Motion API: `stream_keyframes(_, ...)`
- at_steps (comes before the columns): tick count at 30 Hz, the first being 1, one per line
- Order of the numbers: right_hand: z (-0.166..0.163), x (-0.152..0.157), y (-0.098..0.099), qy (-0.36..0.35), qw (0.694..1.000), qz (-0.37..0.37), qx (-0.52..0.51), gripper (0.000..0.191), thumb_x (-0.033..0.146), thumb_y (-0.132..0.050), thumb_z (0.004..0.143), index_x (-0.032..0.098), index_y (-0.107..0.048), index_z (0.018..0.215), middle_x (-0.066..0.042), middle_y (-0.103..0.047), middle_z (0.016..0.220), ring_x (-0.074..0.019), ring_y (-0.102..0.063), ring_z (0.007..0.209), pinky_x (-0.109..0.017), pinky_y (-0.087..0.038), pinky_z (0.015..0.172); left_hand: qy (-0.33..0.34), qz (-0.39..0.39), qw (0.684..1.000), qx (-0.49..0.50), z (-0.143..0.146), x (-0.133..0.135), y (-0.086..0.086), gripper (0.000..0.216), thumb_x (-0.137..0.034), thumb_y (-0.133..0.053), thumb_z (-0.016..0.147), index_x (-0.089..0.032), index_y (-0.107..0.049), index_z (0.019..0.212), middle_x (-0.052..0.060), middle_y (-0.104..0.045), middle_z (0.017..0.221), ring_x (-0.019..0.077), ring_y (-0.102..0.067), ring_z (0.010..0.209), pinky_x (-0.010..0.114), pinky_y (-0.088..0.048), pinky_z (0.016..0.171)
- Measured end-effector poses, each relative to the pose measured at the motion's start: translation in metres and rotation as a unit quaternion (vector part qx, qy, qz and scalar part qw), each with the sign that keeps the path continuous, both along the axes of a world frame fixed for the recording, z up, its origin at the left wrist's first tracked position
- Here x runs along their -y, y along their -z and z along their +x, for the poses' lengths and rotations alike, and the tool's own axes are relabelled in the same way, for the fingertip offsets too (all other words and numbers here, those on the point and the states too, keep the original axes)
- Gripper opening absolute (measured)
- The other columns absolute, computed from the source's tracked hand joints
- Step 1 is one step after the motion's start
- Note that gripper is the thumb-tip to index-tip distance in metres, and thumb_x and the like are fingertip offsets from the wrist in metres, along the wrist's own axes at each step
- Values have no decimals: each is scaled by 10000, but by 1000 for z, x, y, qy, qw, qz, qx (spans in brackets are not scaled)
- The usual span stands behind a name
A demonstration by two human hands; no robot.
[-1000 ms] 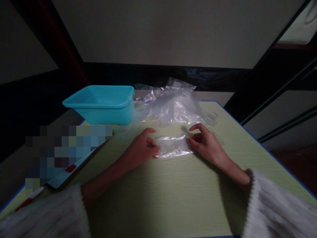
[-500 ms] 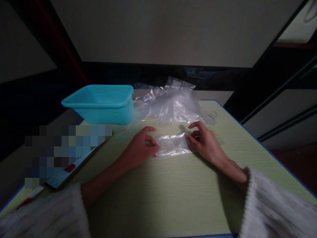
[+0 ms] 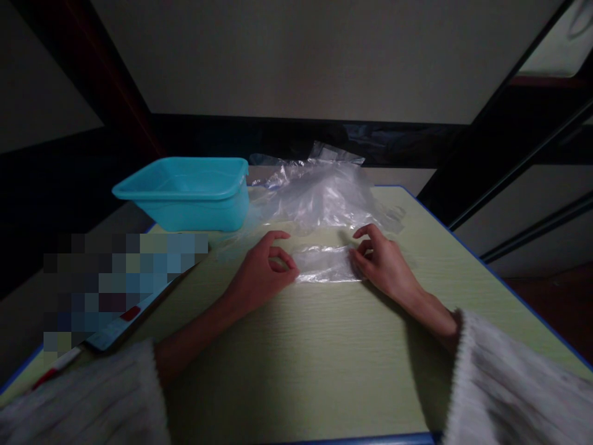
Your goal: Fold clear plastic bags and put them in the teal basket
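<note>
A small clear plastic bag [image 3: 325, 264], folded into a narrow strip, stretches between my two hands just over the table. My left hand [image 3: 263, 267] pinches its left end between thumb and fingers, with the index finger raised and curved. At the right end, my right hand [image 3: 382, 259] has thumb and fingers closed on the plastic, its index finger also lifted. Behind the strip lies a loose heap of clear plastic bags [image 3: 324, 194], crumpled and overlapping, touching neither hand.
A turquoise plastic basin [image 3: 199, 213] stands at the table's back left. Nearer on the left lies a flat tablet-like object [image 3: 111, 330], partly pixelated, with a red-and-white pen [image 3: 58, 369] beside it. The pale table [image 3: 296, 377] has a blue edge; a panel rises behind it.
The plastic strip has been drawn a little flatter and straighter between my hands. My left fingertips have closed slightly, and both hands keep nearly the same place.
</note>
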State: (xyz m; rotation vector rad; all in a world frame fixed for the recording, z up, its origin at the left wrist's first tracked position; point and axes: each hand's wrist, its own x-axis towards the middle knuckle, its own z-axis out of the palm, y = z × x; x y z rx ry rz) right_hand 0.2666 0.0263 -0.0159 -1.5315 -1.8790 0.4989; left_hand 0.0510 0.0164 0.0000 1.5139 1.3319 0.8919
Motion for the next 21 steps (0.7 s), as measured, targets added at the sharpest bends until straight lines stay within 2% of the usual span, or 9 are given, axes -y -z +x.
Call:
stream_keyframes(8,-2,0,-2,17,998,22,49,191,206,-446,720,165,-447,907,-20,-573,602,-148,-503,496,-267,-360,496,1,43,999,-13,-2,-2,6,543,-87,-623,594,-178,-406,1083,-53,-570,762,72,-557,516,179,-427,497)
stream_keyframes(14,-4,1,-2,20,994,39,99,211,185,-437,735,154,-464,943,-36,-587,632,-159,-510,532,-274,-358,522,-8,42,999,-14,-4,-5,7,537,-78,-610,596,-189,-401,1077,-51,-564,797,63,-562,504,172,-423,487)
stream_keyframes(21,-4,3,-1,37,981,42,185,259,187,-430,748,145,-477,1000,-54,-586,635,-184,-502,541,-280,-298,508,-17,54,998,-27,-6,-7,8,525,-78,-618,600,-195,-408,1067,-41,-569,832,62,-565,510,175,-434,495)
